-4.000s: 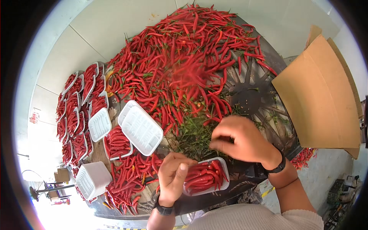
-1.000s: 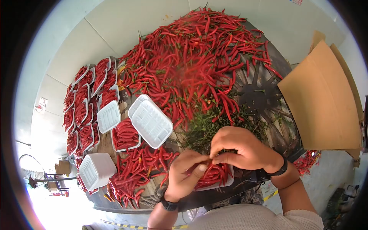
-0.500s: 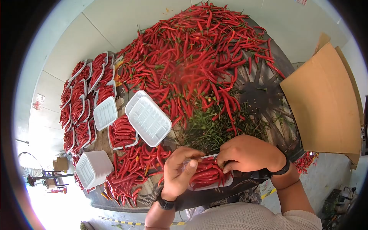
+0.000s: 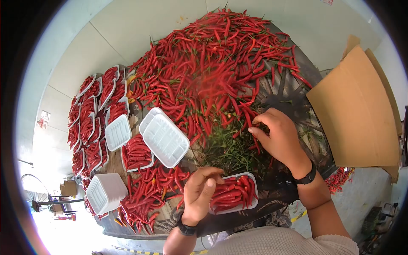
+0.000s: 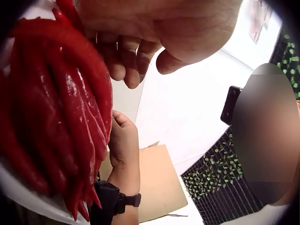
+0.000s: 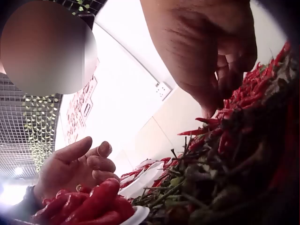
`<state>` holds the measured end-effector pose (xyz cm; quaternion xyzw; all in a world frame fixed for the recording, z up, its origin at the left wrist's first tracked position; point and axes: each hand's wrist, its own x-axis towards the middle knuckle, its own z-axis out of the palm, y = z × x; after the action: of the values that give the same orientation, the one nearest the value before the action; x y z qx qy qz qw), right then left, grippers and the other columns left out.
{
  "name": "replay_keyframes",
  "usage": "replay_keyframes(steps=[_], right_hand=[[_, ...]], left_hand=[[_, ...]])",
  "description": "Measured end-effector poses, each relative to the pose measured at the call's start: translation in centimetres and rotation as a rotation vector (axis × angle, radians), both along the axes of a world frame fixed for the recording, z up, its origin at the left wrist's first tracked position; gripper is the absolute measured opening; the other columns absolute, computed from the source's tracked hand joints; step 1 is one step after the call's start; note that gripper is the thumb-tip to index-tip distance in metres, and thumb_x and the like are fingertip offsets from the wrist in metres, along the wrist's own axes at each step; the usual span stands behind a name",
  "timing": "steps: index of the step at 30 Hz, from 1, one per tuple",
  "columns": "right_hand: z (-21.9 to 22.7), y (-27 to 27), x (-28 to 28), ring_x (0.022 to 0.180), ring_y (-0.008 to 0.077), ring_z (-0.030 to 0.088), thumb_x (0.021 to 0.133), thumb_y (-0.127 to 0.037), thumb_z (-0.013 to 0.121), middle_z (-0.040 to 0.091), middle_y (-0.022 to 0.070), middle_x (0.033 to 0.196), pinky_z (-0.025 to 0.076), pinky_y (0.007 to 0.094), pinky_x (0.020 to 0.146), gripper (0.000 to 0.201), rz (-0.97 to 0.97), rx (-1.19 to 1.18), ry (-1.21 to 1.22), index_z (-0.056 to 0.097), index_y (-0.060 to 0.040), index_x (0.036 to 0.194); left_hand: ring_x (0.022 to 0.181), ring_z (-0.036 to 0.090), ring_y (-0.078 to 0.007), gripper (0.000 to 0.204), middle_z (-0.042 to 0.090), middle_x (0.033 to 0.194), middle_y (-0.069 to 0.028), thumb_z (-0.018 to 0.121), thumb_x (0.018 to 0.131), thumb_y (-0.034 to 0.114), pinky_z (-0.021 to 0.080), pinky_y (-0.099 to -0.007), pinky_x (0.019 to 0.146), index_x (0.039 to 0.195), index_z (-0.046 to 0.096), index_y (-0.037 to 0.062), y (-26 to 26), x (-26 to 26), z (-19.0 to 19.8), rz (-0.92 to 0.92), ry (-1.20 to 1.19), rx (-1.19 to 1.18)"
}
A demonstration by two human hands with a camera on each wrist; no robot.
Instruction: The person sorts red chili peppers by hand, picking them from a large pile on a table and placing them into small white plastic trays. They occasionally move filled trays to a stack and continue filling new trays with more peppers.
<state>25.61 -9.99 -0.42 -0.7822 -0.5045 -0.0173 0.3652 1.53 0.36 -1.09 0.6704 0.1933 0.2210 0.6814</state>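
My left hand (image 4: 199, 196) is beside a white tray (image 4: 232, 211) of red chilies (image 4: 231, 194), its fingers loosely bent with nothing seen in them. In the right wrist view this hand (image 6: 77, 166) hovers just behind the tray's chilies (image 6: 96, 205), palm showing. The left wrist view has the chilies (image 5: 61, 108) close up, below the left hand (image 5: 164, 28). My right hand (image 4: 281, 138) is at the near right edge of the large chili heap (image 4: 199, 72), thumb and forefinger slightly apart. Its fingertips reach down to chilies in the right wrist view, partly hidden by the hand (image 6: 201, 47).
Green stems (image 4: 233, 153) lie behind the tray. To the left are a loose chili pile (image 4: 146, 197), two overlapping empty trays (image 4: 165, 140), a tray stack (image 4: 112, 191) and several filled trays (image 4: 91, 127). A cardboard box (image 4: 352, 110) stands at the right.
My right hand has moved from above the tray up to the heap's edge, uncovering the chilies in the tray. The left hand stays beside the tray, having been close to the right fingertips a second ago.
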Motion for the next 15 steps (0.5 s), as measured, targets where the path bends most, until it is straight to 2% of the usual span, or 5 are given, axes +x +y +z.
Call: replay_keyframes(steps=[5, 8, 10, 11, 15], right_hand=[[-1.8, 0.2, 0.4, 0.084, 0.0341, 0.061, 0.078, -0.018, 0.080, 0.062, 0.0123, 0.084, 0.048, 0.0425, 0.073, 0.022, -0.022, -0.047, -0.058, 0.068, -0.0019, 0.089], [-1.2, 0.2, 0.4, 0.079, 0.0300, 0.062, 0.079, -0.017, 0.080, 0.061, 0.0116, 0.083, 0.049, 0.0383, 0.070, 0.022, -0.038, -0.030, -0.046, 0.069, -0.0008, 0.089], [0.3, 0.0, 0.1, 0.075, 0.0199, 0.061, 0.084, -0.016, 0.078, 0.061, 0.0080, 0.083, 0.048, 0.0316, 0.067, 0.019, -0.013, -0.053, 0.291, 0.070, 0.0005, 0.090], [0.4, 0.0, 0.1, 0.075, 0.0199, 0.061, 0.084, -0.016, 0.078, 0.061, 0.0080, 0.083, 0.048, 0.0316, 0.067, 0.019, -0.008, -0.046, 0.286, 0.070, 0.0005, 0.090], [1.0, -0.2, -1.1, 0.076, 0.0142, 0.061, 0.090, -0.016, 0.074, 0.065, 0.0067, 0.086, 0.048, 0.0295, 0.067, 0.019, 0.430, 0.060, 0.731, 0.071, 0.0006, 0.097]], left_hand=[[0.091, 0.061, -0.0143, 0.038, 0.063, 0.094, -0.0074, 0.051, 0.105, 0.031, 0.047, -0.0293, 0.087, 0.117, 0.061, -0.0036, -0.3, 0.0, 0.1, -0.007, 0.022, 0.038], [0.092, 0.061, -0.0140, 0.035, 0.063, 0.096, -0.0074, 0.052, 0.105, 0.029, 0.047, -0.0292, 0.086, 0.117, 0.061, -0.0034, -0.2, 0.1, -0.1, -0.009, 0.003, 0.038], [0.092, 0.060, -0.0139, 0.032, 0.062, 0.098, -0.0075, 0.055, 0.104, 0.024, 0.047, -0.0290, 0.086, 0.116, 0.061, -0.0043, -0.2, 0.1, -0.3, 0.007, -0.003, 0.026], [0.092, 0.060, -0.0139, 0.032, 0.062, 0.098, -0.0075, 0.055, 0.104, 0.024, 0.047, -0.0290, 0.086, 0.116, 0.061, -0.0043, -0.2, 0.1, -0.4, 0.010, -0.007, 0.033], [0.091, 0.060, -0.0163, 0.024, 0.062, 0.100, -0.0088, 0.063, 0.098, 0.018, 0.047, -0.0291, 0.084, 0.111, 0.065, -0.0027, 0.2, 0.2, -1.1, 0.062, -0.017, 0.146]])
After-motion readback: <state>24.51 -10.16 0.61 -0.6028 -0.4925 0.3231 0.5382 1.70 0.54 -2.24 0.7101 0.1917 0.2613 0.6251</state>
